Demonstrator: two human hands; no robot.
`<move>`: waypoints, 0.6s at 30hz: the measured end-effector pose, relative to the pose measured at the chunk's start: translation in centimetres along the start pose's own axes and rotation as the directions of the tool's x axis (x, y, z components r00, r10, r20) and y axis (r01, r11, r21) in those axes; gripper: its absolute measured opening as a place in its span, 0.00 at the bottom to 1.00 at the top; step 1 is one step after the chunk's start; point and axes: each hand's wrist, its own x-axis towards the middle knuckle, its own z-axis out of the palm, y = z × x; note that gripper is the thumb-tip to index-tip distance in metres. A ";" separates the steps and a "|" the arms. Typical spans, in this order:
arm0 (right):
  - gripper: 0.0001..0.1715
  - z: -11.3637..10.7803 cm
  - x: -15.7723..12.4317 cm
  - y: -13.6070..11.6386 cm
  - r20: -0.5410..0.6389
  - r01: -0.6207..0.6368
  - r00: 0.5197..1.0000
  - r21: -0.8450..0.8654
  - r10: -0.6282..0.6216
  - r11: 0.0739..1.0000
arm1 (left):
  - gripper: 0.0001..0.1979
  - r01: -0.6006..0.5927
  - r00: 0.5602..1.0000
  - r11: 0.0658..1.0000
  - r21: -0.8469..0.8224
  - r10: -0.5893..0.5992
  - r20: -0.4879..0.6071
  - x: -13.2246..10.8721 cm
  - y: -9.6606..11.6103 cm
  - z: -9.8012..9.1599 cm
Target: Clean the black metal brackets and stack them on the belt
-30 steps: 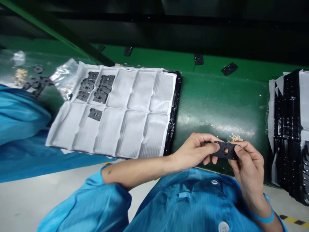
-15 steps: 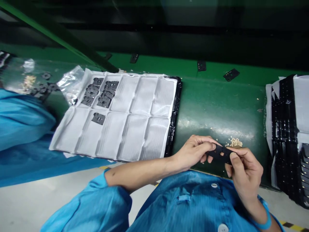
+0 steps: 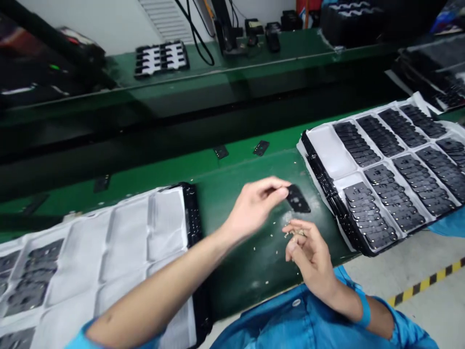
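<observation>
My left hand [image 3: 259, 201] pinches one end of a thin black plastic plate [image 3: 298, 198] with small cut-outs, held tilted above the green bench. Just below it, my right hand [image 3: 308, 252] is over a heap of tiny beige bits [image 3: 300, 232], partly hidden by its fingers. Its index finger and thumb are bent and apart, and I see no plate in them. To the right is a black tray [image 3: 336, 206] lined with white sheet, its compartments holding rows of similar plates. At the lower left, another lined tray [image 3: 192, 218] has plates in some compartments.
Several loose black plates [image 3: 261, 148] lie along the bench's far strip. Beyond a dark channel, a back shelf [image 3: 203, 72] carries a small white-and-black tray [image 3: 162, 59] and cables [image 3: 198, 34]. Beige crumbs are scattered over the green bench [image 3: 240, 271].
The view has swung right and up, bringing in the full right tray. My right hand has let go of the plate and moved to the beige bits; my left hand keeps hold of the plate.
</observation>
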 end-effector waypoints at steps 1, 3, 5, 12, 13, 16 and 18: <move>0.17 -0.3 -0.1 0.2 0.023 -0.002 1.000 -0.023 0.003 1.000 | 0.06 -0.077 0.995 0.995 0.061 0.072 0.075 2.5 0.9 0.8; 0.14 -0.7 -0.3 0.7 0.074 0.006 0.997 -0.077 0.000 0.997 | 0.06 -0.182 0.952 0.980 0.079 0.156 0.262 7.4 2.1 3.4; 0.12 -1.0 -0.5 1.0 0.117 0.015 0.993 -0.134 0.001 0.991 | 0.05 -0.200 0.894 0.978 0.067 0.154 0.421 11.5 2.8 6.7; 0.13 -1.6 -1.0 1.9 0.157 -0.015 0.986 -0.218 0.051 0.976 | 0.07 -0.427 0.742 0.842 0.329 0.119 0.659 16.7 2.6 15.0; 0.13 -1.7 -1.0 2.0 0.161 -0.022 0.985 -0.223 0.059 0.975 | 0.07 -0.452 0.740 0.815 0.362 0.115 0.663 16.7 2.5 15.2; 0.14 -1.8 -1.0 2.1 0.175 -0.042 0.981 -0.226 0.083 0.973 | 0.03 -0.499 0.749 0.734 0.460 0.098 0.655 16.3 2.4 15.3; 0.14 -1.7 -0.9 2.1 0.185 -0.050 0.978 -0.225 0.093 0.973 | 0.05 -0.527 0.757 0.678 0.513 0.099 0.646 15.9 2.5 15.2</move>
